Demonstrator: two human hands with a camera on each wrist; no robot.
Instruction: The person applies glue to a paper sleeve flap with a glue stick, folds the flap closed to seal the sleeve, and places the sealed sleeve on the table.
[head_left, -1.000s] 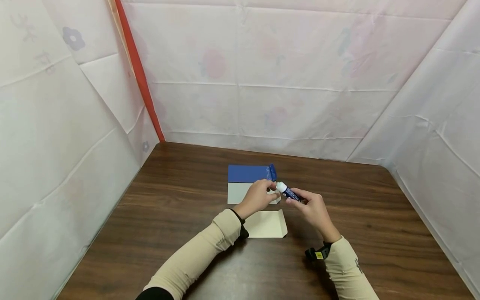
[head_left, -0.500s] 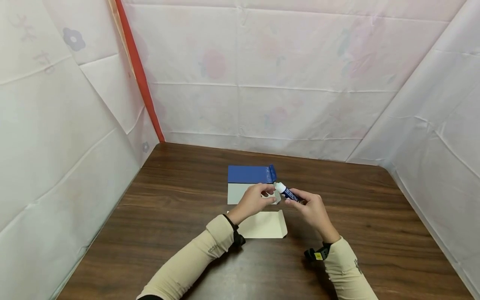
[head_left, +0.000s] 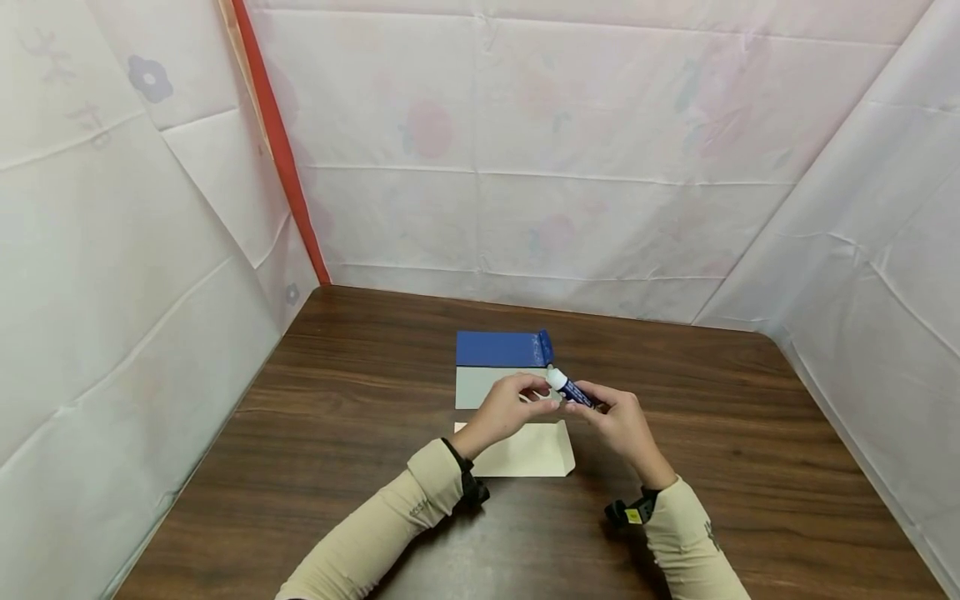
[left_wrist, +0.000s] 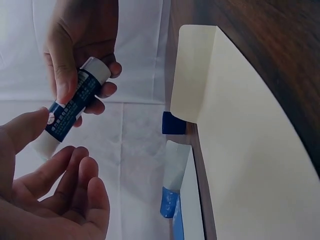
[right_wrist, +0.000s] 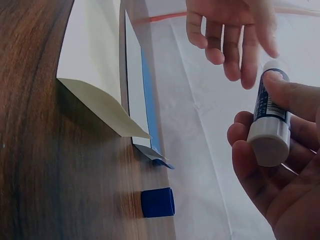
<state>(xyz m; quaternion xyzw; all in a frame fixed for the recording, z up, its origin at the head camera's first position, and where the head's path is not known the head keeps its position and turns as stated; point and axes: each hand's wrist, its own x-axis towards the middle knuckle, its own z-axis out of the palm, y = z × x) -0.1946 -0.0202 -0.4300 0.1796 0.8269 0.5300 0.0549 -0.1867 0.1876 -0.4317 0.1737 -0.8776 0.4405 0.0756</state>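
My right hand (head_left: 622, 421) grips a glue stick (head_left: 573, 390) with a dark blue label and white ends, its thumb lying along the label. The stick tilts, one white end toward my left hand (head_left: 506, 408). Loosely spread, the left fingers and thumb hover around that end; the right wrist view shows a small gap to the thumb. Beneath the hands lies a cream envelope (head_left: 525, 450), its flap open to the right. Beyond it are a pale grey envelope (head_left: 480, 387), partly covered by my left hand, and a blue envelope (head_left: 498, 348) with whitish smears near its flap.
A small dark blue cap (right_wrist: 159, 202) stands on the wooden table (head_left: 360, 417) beyond the envelopes' flap ends, also visible in the left wrist view. White cloth (head_left: 600, 167) walls the table at the back and both sides, with a red strip (head_left: 281, 150) at the back left corner.
My left hand has drawn back a little toward me, fingers away from the far side of the glue stick's white end. The glue stick and right hand have shifted slightly left. The envelopes stay put.
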